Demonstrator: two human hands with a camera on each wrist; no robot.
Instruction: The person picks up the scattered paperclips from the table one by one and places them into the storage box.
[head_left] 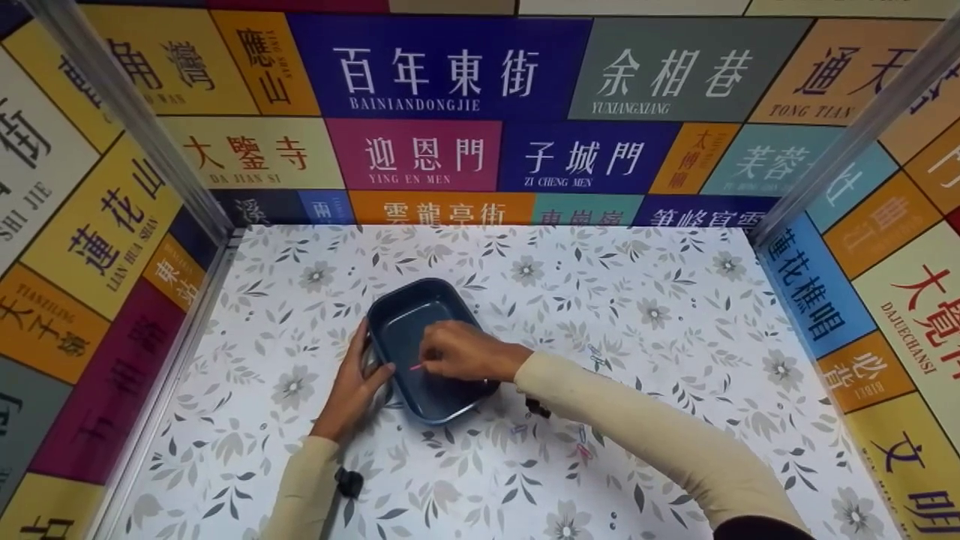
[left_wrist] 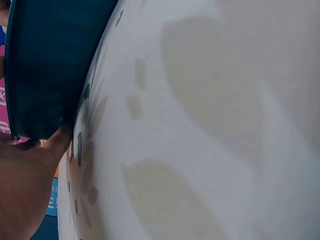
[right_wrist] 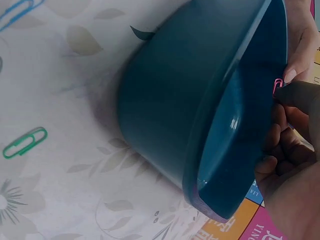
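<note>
A deep dark-blue rectangular container (head_left: 397,322) stands on the table, its mouth facing up. My left hand (head_left: 360,386) holds its left side, thumb at the rim and the other fingers along the outer wall. Over the container's opening, my right hand (head_left: 465,352) pinches a pink paper clip (right_wrist: 278,86) between thumb and fingertip. In the right wrist view the remaining right-hand fingers are curled. The left wrist view shows the left hand (left_wrist: 30,175) low against the container's wall (left_wrist: 47,65), with part of it hidden.
Several paper clips lie right of the container, among them a green clip (right_wrist: 25,143), a blue clip (right_wrist: 20,14), a purple clip (head_left: 518,429) and a pink clip (head_left: 583,451). A floral cloth (head_left: 660,285) covers the table. Sign-covered panels (head_left: 442,67) wall the back and both sides.
</note>
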